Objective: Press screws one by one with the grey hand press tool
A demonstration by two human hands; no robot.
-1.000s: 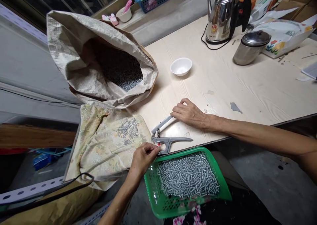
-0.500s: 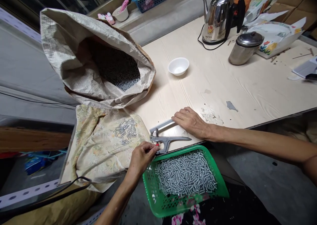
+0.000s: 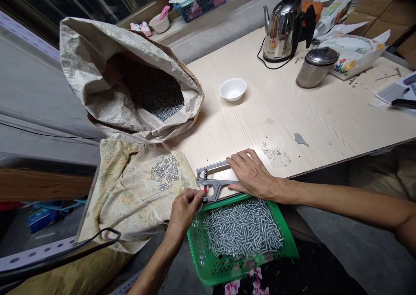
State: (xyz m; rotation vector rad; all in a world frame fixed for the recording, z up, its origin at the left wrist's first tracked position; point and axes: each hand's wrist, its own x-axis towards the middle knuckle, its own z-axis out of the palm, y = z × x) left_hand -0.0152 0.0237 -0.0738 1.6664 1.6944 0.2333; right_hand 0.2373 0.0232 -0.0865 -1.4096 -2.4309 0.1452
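Note:
Grey hand press pliers [image 3: 216,183], with a spring and a red piece at the jaw, lie at the table's front edge. My right hand [image 3: 251,173] is closed around their handles, fingers over the upper one and thumb at the lower one. At the jaw end, my left hand [image 3: 186,206] pinches thumb and fingertips together beside the red piece; whatever it holds is too small to make out. Just below sits a green basket [image 3: 203,269] full of small ribbed metal pieces [image 3: 243,228]. More small metal pieces [image 3: 165,171] lie on a floral cloth [image 3: 130,208] to the left.
A large woven sack [image 3: 97,69] with metal pieces inside leans open at the back left. Behind the pliers stands a white bowl [image 3: 233,90]. Farther right are a steel kettle [image 3: 281,30] with a cord and a lidded canister [image 3: 314,69].
My right hand has closed further around the pliers, its thumb now at the lower handle. The left hand stays pinched at the jaw. The view has shifted slightly.

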